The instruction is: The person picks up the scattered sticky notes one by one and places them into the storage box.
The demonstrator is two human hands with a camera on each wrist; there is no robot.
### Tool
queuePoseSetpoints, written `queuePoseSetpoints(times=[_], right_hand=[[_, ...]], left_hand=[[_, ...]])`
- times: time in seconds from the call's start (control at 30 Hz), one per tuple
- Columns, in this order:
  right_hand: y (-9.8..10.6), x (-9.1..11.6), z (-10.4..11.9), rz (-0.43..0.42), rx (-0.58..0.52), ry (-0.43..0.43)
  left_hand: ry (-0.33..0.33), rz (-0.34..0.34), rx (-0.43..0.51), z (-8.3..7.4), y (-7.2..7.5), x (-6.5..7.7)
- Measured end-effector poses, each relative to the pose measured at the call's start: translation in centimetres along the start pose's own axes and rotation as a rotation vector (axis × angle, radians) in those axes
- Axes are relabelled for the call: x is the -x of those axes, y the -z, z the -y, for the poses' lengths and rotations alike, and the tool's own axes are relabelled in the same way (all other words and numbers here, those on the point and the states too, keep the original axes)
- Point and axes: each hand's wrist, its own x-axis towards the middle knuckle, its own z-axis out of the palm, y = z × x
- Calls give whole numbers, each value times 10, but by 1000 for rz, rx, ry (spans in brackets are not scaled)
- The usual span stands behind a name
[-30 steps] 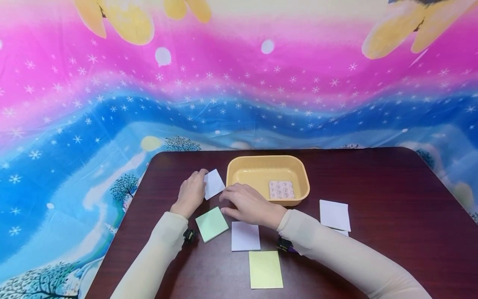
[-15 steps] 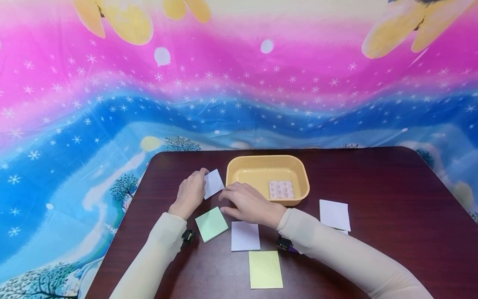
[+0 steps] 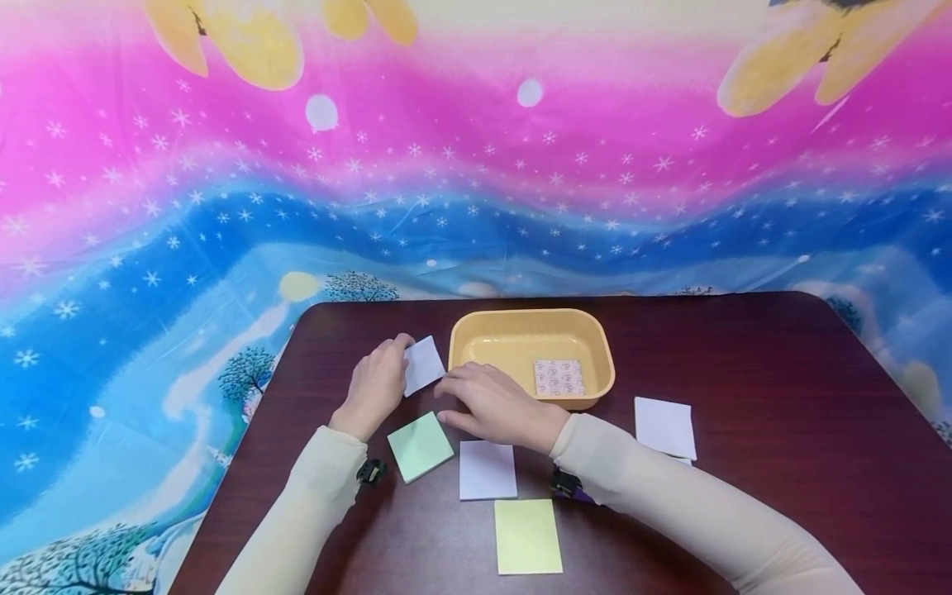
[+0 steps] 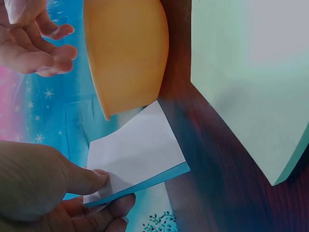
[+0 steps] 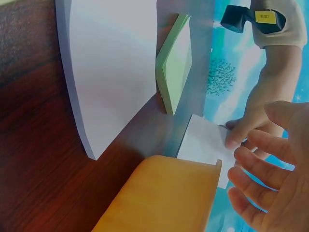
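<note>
My left hand (image 3: 374, 384) pinches a square sticky-note pad (image 3: 425, 366) by its left edge, thumb on top and fingers below. In the left wrist view the pad (image 4: 137, 150) has a whitish top and a blue side, and it is tilted. Its far corner lies close to the yellow plastic basin (image 3: 606, 351). My right hand (image 3: 498, 406) hovers at the basin's near left corner, fingers loosely bent around nothing. Just below the hands lies a green pad (image 3: 421, 447), with a pale lilac pad (image 3: 487, 471) to its right.
Inside the basin rests a pink patterned square (image 3: 559, 378). A yellow pad (image 3: 528, 537) lies near the front of the dark wooden table (image 3: 781, 430). Over to the right, a white pad (image 3: 664, 427) overlaps another piece beneath it. A printed cloth (image 3: 476, 165) hangs behind.
Both hands keep nearly the same positions, the left still pinching the sticky-note pad. The left wrist has shifted slightly left, and the whole view has drifted a little.
</note>
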Motion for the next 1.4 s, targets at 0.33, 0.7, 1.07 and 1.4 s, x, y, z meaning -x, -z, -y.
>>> queuePoseSetpoints(times=[0.33,0.7,1.07,1.4], right_hand=[[1,-5,-2,1,-2,-14],[4,-9,-2,3,21,-15],[7,-9,-1,0,25,-21],[9,-8,-2,-7,26,-38]], left_hand=[[-1,-20,13,1,9,3],[6,-30,23,0,14,5],[-9,-60,27,-1,19,5],[-28,-78,39,-5,28,7]])
